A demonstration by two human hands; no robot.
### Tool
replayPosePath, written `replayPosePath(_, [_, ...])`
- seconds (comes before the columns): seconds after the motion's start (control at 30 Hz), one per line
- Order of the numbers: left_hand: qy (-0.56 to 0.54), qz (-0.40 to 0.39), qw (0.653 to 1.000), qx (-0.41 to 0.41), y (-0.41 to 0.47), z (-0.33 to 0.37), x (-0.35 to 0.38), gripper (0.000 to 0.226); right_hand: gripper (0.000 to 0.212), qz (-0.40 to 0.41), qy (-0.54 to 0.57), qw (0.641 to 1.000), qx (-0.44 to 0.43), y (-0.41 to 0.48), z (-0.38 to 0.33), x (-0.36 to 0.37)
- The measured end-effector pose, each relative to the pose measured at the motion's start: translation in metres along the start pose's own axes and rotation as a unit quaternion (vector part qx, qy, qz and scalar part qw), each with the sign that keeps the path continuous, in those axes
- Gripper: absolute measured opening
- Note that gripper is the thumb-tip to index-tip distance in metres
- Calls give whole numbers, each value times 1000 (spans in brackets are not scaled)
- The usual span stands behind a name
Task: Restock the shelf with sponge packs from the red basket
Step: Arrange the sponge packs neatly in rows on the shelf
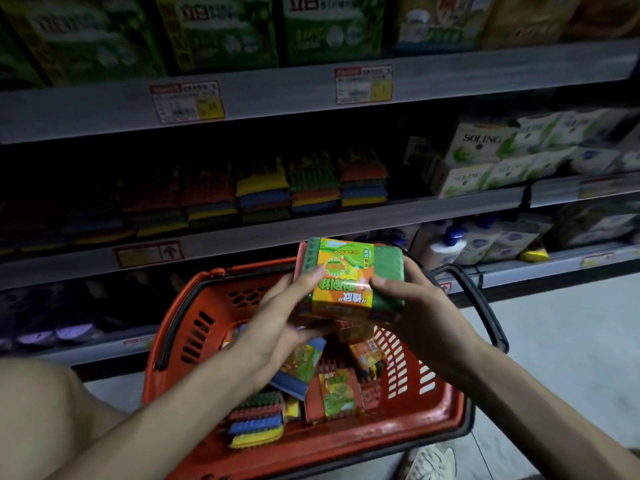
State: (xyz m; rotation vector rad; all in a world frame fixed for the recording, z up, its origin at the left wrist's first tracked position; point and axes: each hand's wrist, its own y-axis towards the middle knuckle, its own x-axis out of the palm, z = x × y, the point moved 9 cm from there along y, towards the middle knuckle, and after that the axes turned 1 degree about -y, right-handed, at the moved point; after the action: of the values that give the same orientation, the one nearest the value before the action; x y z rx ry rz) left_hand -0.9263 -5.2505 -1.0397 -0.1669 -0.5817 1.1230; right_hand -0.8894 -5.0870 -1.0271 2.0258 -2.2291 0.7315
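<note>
The bare left forearm (166,403) and right forearm (519,386) rise from the lower corners and converge. The left grip (277,317) cups a pack (343,282) from beneath, thumb on its front. The right grip (412,306) clasps the opposite side, thumb on top. A bare knee (38,410) shows lower left.

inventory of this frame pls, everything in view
held sponge pack: at least one, green with orange-yellow label, above the basket
red basket: one, red with black handles, below the hands
sponge packs in basket: several, multicolour, loose inside
shelved sponge packs: a row, multicolour, middle shelf
white boxes: several, white-green, middle shelf right
green packs: several, top shelf
price tags: two clear, white-yellow, top shelf edge
bottles: few, white with blue caps, lower shelf right
shoe: one, white, bottom edge
left hand: grips the pack's left side
right hand: grips its right side
</note>
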Motion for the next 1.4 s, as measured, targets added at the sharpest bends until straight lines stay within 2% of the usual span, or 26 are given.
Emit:
replayPosePath(0.13, [47, 15, 997, 55, 0, 12, -6, 62, 58, -23, -29, 999, -6, 4, -7, 6])
replayPosePath(0.23, [78, 37, 994, 73, 1, 9, -15, 75, 55, -45, -32, 998, 3, 6, -5, 14])
replayPosePath(0.3, [75, 39, 993, 79, 3, 10, -17, 74, 53, -60, -28, 998, 6, 7, -5, 19])
replayPosePath(0.47, [7, 7, 998, 60, 3, 14, -20, 77, 56, -73, -18, 997, 5, 11, -12, 20])
replayPosePath(0.57, [-19, -12, 999, 50, 0, 17, -22, 67, 65, -64, -9, 998, 7, 15, -9, 19])
replayPosePath(0.7, [-14, 1, 999, 44, -3, 15, -27, 57, 74, -62, -8, 998, 7, 17, -5, 20])
replayPosePath(0.87, [-28, 9, 999, 17, 0, 3, -32, 60, 71, -69, 0, 997, 38, 18, 9, 23])
replayPosePath(0.97, [-51, 15, 999, -2, 0, -1, -31, 60, 76, -84, -20, 994, 68, 18, 14, 28])
replayPosePath(1.07, [-57, 24, 998, 2, 0, 6, -32, 60, 66, -100, -38, 991, 83, 20, 11, 25])
replayPosePath(1.23, [-36, 5, 999, 14, -2, 12, -27, 65, 37, -82, -29, 994, 63, 11, 5, 21])
replayPosePath(1.4, [-39, 2, 999, 27, -3, 7, -22, 70, 42, -65, 4, 995, 72, 12, 15, 21])
